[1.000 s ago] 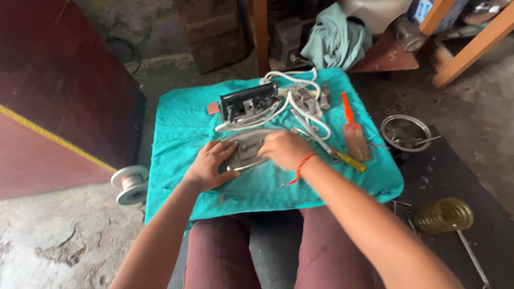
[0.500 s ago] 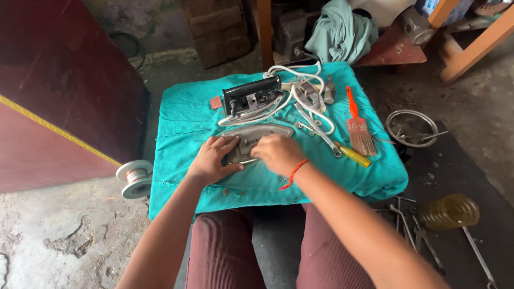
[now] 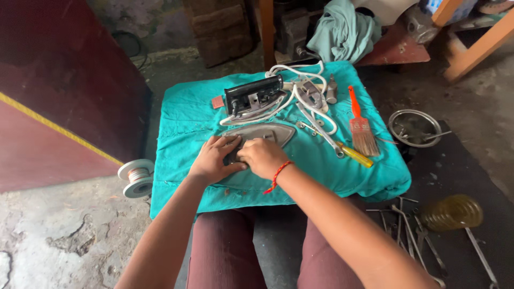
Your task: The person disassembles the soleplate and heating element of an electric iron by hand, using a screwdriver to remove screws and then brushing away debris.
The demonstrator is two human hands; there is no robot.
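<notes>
A grey metal iron soleplate (image 3: 270, 132) lies flat on a teal cloth (image 3: 187, 128) that covers a low stand in front of my knees. My left hand (image 3: 214, 159) and my right hand (image 3: 262, 157) both rest on the near, wide end of the soleplate, fingers curled around a small dark part there. What sits under the fingers is hidden. A red thread is tied on my right wrist. Behind the soleplate stands the iron's black body (image 3: 253, 96) with a white cord (image 3: 300, 75) looped around it.
A yellow-handled tool (image 3: 350, 154) and an orange-handled brush (image 3: 361, 126) lie on the cloth's right side. On the floor are a wire spool (image 3: 137, 177) at the left, a metal bowl (image 3: 414, 128) at the right, loose tools and a yellowish coil (image 3: 451, 212).
Both hands have stayed on the soleplate's near end and drawn closer together. My view has shifted slightly, so the stand sits a little differently in frame.
</notes>
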